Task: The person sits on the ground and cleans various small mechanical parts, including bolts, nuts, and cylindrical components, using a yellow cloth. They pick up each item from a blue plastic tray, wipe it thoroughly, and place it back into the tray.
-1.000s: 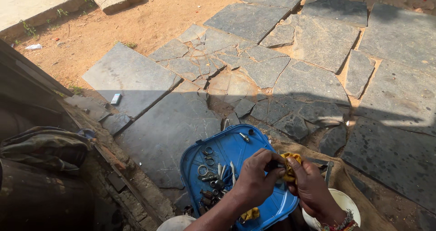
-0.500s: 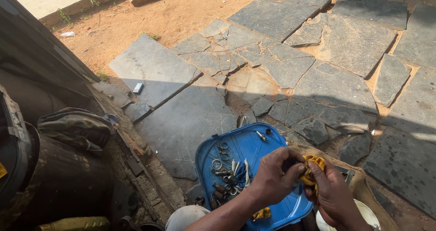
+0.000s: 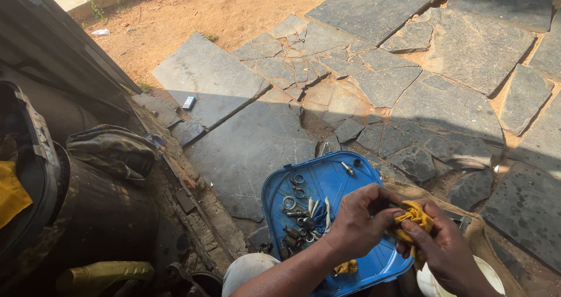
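My left hand and my right hand meet over the right side of a blue plastic tray that lies on the stone paving. Both hands grip a crumpled yellow cloth; whether something is wrapped inside it is hidden. On the tray's left half lie several small metal parts: rings, bolts and fittings. A second scrap of yellow cloth rests on the tray near my left forearm.
A white bucket stands at the lower right on brown sacking. A dark drum with a rag on it sits at the left, a yellow container below. Cracked grey slabs and sandy ground lie beyond.
The view has shifted left, bringing the dark drum and rag further in. My hands stay over the tray and keep working the yellow cloth between them.
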